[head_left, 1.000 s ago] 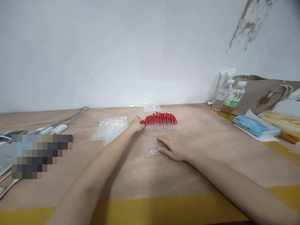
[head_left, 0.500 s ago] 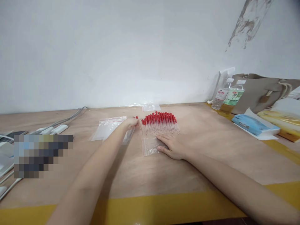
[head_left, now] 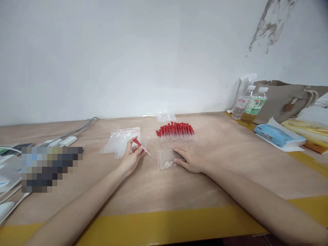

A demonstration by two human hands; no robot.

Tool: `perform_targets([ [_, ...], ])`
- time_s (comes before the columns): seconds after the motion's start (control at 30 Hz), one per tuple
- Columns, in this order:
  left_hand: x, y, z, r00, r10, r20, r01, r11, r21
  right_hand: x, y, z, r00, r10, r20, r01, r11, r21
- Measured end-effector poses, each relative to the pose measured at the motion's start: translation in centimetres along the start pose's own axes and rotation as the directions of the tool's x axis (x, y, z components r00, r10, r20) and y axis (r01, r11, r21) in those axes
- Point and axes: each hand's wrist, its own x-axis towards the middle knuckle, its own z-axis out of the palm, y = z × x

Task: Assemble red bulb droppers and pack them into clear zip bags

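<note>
My left hand (head_left: 132, 158) pinches a single glass dropper (head_left: 142, 147) with a red rubber bulb, its tip pointing right toward a small clear zip bag (head_left: 166, 159). My right hand (head_left: 191, 160) lies flat on that bag, pressing it to the wooden table (head_left: 230, 164). Just beyond the bag is a row of several red-bulbed droppers (head_left: 176, 134). A loose stack of clear zip bags (head_left: 120, 141) lies left of the row, behind my left hand.
Another small bag (head_left: 165, 118) lies near the wall. Two plastic bottles (head_left: 249, 104), a beige handbag (head_left: 287, 99) and a blue tissue pack (head_left: 278, 136) stand at the right. Grey cables and white plugs (head_left: 63, 138) lie at the left. Yellow tape (head_left: 166, 225) lines the table's near edge.
My left hand took one dropper from the left end of the row and drew it back toward me and the small bag. My right hand stayed on the bag.
</note>
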Motion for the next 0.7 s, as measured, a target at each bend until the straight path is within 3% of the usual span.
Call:
perform_targets([
  [0.13, -0.1, -0.7, 0.5, 1.000, 0.021, -0.008, -0.021, 1.000, 0.012, 0.0, -0.1, -0.1, 1.000, 0.008, 0.005, -0.007, 1.000, -0.008],
  [0.27, -0.4, -1.3, 0.7, 0.999, 0.011, 0.051, -0.014, 0.998, 0.060, 0.1, -0.2, 0.1, 1.000, 0.021, -0.002, -0.021, 1.000, -0.019],
  [0.4, -0.8, -1.6, 0.9, 0.994, 0.055, 0.091, -0.073, 0.976, 0.203, 0.5, -0.9, 0.4, 0.998, 0.061, -0.026, -0.062, 0.998, -0.030],
  [0.57, -1.0, -1.7, 0.4, 0.976, 0.196, 0.094, -0.216, 0.832, 0.511, 1.1, -1.6, 0.7, 0.996, 0.074, -0.048, -0.076, 0.997, -0.025],
  [0.7, -1.0, -1.4, -0.2, 0.984, 0.107, 0.141, -0.174, 0.717, 0.675, 1.2, -1.6, 0.9, 0.996, 0.069, -0.053, -0.070, 0.997, -0.022],
])
